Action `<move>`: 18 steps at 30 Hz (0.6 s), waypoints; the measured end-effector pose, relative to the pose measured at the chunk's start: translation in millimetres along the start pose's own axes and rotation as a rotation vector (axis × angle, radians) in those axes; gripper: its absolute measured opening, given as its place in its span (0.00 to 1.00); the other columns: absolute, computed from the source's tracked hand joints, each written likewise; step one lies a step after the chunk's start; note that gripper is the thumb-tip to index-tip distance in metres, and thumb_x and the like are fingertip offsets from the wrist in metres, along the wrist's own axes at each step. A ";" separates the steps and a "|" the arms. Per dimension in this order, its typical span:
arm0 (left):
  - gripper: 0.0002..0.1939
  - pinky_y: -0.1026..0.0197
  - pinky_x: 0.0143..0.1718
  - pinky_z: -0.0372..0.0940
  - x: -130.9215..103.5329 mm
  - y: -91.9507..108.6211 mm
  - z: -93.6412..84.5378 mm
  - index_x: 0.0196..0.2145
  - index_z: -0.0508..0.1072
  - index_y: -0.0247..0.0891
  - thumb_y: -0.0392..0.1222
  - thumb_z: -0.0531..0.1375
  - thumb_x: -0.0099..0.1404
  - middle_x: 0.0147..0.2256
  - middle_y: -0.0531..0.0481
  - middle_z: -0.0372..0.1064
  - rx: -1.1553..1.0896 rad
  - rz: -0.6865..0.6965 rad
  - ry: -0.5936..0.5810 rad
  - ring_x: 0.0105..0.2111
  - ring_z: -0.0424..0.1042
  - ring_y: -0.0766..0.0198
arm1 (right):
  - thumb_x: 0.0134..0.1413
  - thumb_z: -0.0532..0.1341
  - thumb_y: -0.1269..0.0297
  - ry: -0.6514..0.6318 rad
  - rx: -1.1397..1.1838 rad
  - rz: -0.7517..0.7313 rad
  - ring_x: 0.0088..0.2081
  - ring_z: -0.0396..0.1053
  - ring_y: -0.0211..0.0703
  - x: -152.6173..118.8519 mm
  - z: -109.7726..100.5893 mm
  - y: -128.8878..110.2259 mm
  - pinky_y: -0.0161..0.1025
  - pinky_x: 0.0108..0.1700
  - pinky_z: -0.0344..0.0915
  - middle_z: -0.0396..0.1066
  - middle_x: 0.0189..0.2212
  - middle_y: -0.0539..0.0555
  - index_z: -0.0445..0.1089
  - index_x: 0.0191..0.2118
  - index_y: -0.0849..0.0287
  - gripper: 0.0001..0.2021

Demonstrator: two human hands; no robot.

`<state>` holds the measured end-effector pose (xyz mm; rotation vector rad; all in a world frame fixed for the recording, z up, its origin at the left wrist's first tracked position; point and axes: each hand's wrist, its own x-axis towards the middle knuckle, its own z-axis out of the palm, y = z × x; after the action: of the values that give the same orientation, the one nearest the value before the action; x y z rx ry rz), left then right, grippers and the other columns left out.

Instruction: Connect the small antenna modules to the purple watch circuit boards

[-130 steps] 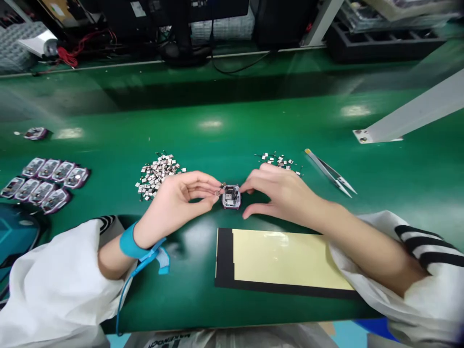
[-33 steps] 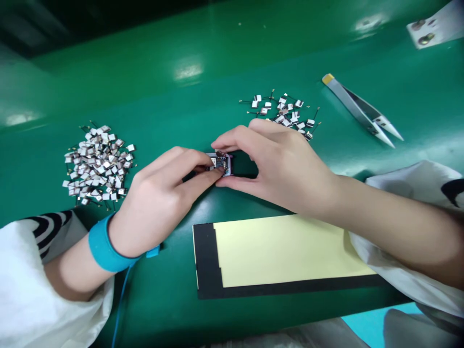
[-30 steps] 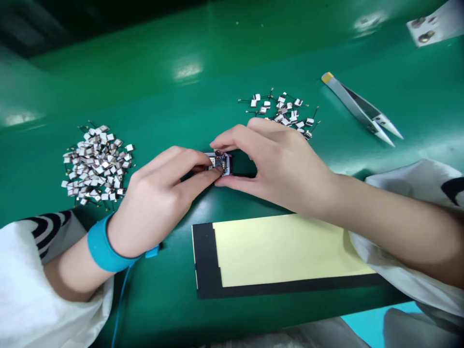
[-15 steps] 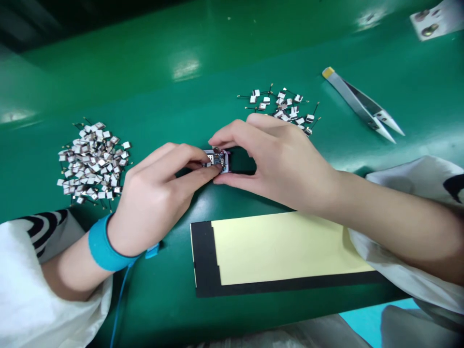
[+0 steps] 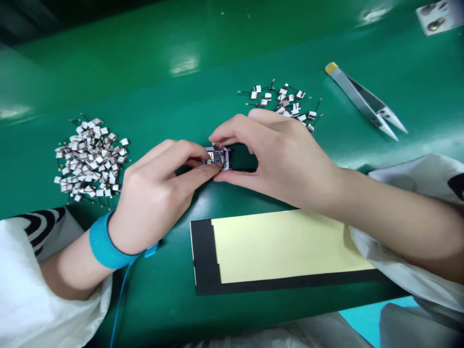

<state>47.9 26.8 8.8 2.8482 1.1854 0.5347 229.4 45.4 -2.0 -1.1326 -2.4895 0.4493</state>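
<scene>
A small device with an exposed circuit board (image 5: 219,155) and a purplish edge lies between my hands in the middle of the view. My left hand (image 5: 159,193), with a teal band at its wrist, grips the device's left side, and the thumb rests on the board. From the right, my right hand (image 5: 279,157) holds the device's upper and lower edges between fingers and thumb. Beyond my right hand lies a loose group of small white parts with short black leads (image 5: 283,99). Fingertips hide part of the board.
A large pile of similar white parts (image 5: 92,162) sits at the left. Tweezers (image 5: 366,100) lie at the upper right. Nearer me is a yellow sheet (image 5: 282,246) on a black one. A blue cord runs from the wristband, and a metal bracket (image 5: 440,18) stands at the top right.
The view has shifted slightly, so the surroundings sit a little differently. Both hands keep nearly the same hold on the device.
</scene>
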 end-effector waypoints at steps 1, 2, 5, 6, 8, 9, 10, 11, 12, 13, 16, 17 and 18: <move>0.09 0.62 0.32 0.65 0.2 0.0 0.0 0.31 0.73 0.39 0.35 0.53 0.63 0.34 0.49 0.69 -0.007 0.006 0.005 0.33 0.68 0.64 | 0.47 0.64 0.64 0.004 0.006 -0.013 0.41 0.64 0.47 -0.2 -0.9 0.6 0.43 0.40 0.65 0.67 0.35 0.53 0.59 0.43 0.60 0.18; 0.09 0.62 0.32 0.65 0.5 0.0 -0.1 0.30 0.73 0.38 0.35 0.53 0.63 0.34 0.49 0.69 -0.014 0.006 0.013 0.32 0.68 0.64 | 0.48 0.63 0.64 0.007 0.010 -0.022 0.42 0.63 0.47 -0.5 -2.4 1.6 0.43 0.40 0.65 0.66 0.37 0.54 0.58 0.44 0.60 0.17; 0.10 0.63 0.32 0.65 1.4 0.4 -1.3 0.31 0.72 0.42 0.37 0.51 0.64 0.33 0.51 0.69 -0.046 -0.043 -0.006 0.32 0.68 0.65 | 0.53 0.52 0.71 0.003 0.032 -0.034 0.41 0.61 0.47 -1.4 -12.0 7.0 0.47 0.41 0.63 0.63 0.42 0.55 0.55 0.46 0.60 0.13; 0.11 0.63 0.32 0.65 1.8 0.7 -1.8 0.32 0.72 0.43 0.38 0.50 0.65 0.33 0.52 0.69 -0.061 -0.067 -0.022 0.32 0.68 0.66 | 0.52 0.49 0.73 0.002 0.036 -0.025 0.42 0.61 0.48 -1.7 -16.5 9.5 0.48 0.41 0.63 0.62 0.43 0.56 0.55 0.47 0.60 0.14; 0.11 0.63 0.33 0.65 2.3 1.1 -2.6 0.33 0.72 0.45 0.39 0.50 0.65 0.32 0.54 0.69 -0.083 -0.089 -0.040 0.33 0.68 0.66 | 0.51 0.46 0.75 0.014 0.017 0.008 0.43 0.60 0.50 -2.2 -26.1 14.1 0.48 0.39 0.62 0.63 0.42 0.57 0.56 0.46 0.59 0.15; 0.11 0.63 0.33 0.65 2.3 1.0 -2.6 0.33 0.72 0.44 0.39 0.49 0.65 0.32 0.54 0.69 -0.086 -0.082 -0.040 0.33 0.68 0.66 | 0.51 0.47 0.74 0.019 -0.002 0.027 0.44 0.60 0.50 -2.5 -30.6 15.9 0.47 0.38 0.63 0.63 0.41 0.57 0.57 0.45 0.56 0.15; 0.11 0.63 0.33 0.65 2.1 0.8 -2.3 0.33 0.72 0.43 0.39 0.49 0.65 0.32 0.53 0.69 -0.083 -0.068 -0.030 0.33 0.68 0.66 | 0.53 0.47 0.74 0.025 -0.024 0.042 0.43 0.62 0.49 -3.0 -34.5 16.9 0.45 0.36 0.63 0.64 0.40 0.55 0.58 0.44 0.53 0.15; 0.12 0.63 0.33 0.65 1.7 0.4 -1.7 0.33 0.72 0.42 0.39 0.49 0.65 0.33 0.52 0.69 -0.073 -0.050 -0.021 0.33 0.68 0.65 | 0.54 0.47 0.73 0.027 -0.041 0.040 0.41 0.63 0.47 -3.8 -37.7 17.0 0.43 0.34 0.63 0.65 0.39 0.54 0.59 0.44 0.50 0.15; 0.12 0.63 0.33 0.65 1.1 -0.2 -0.9 0.34 0.72 0.41 0.38 0.49 0.65 0.33 0.51 0.69 -0.058 -0.030 -0.013 0.33 0.67 0.65 | 0.55 0.47 0.73 0.031 -0.043 0.022 0.38 0.65 0.44 -4.8 -40.1 16.3 0.41 0.32 0.64 0.67 0.38 0.52 0.60 0.45 0.48 0.15; 0.13 0.63 0.33 0.65 0.3 -0.9 0.0 0.34 0.72 0.41 0.38 0.48 0.65 0.33 0.51 0.69 -0.039 -0.011 -0.003 0.33 0.67 0.64 | 0.56 0.47 0.73 0.041 -0.030 0.003 0.36 0.66 0.41 -6.0 -41.6 14.9 0.39 0.31 0.64 0.67 0.37 0.50 0.60 0.46 0.48 0.16; 0.13 0.63 0.32 0.65 -2.1 -2.9 2.7 0.35 0.72 0.40 0.37 0.47 0.65 0.33 0.50 0.69 0.009 0.038 0.024 0.33 0.67 0.64 | 0.56 0.49 0.74 0.111 0.094 0.007 0.31 0.69 0.37 -10.0 -41.8 9.1 0.35 0.31 0.67 0.70 0.35 0.48 0.61 0.48 0.54 0.15; 0.14 0.64 0.32 0.64 -2.8 -3.3 3.3 0.35 0.72 0.40 0.37 0.47 0.66 0.34 0.50 0.68 0.015 0.048 0.031 0.33 0.67 0.65 | 0.55 0.51 0.75 0.130 0.155 0.035 0.31 0.70 0.37 -10.9 -40.8 7.8 0.35 0.33 0.68 0.70 0.34 0.48 0.61 0.48 0.55 0.15; 0.14 0.64 0.32 0.64 -3.3 -3.6 3.7 0.35 0.73 0.39 0.37 0.47 0.66 0.34 0.50 0.68 0.016 0.052 0.036 0.33 0.67 0.65 | 0.54 0.52 0.75 0.141 0.213 0.065 0.32 0.70 0.37 -11.5 -39.5 7.0 0.35 0.34 0.69 0.71 0.33 0.47 0.62 0.47 0.55 0.15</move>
<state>44.4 27.6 3.8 2.9016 1.1291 0.5839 258.9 46.2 27.5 -1.1207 -2.2297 0.6152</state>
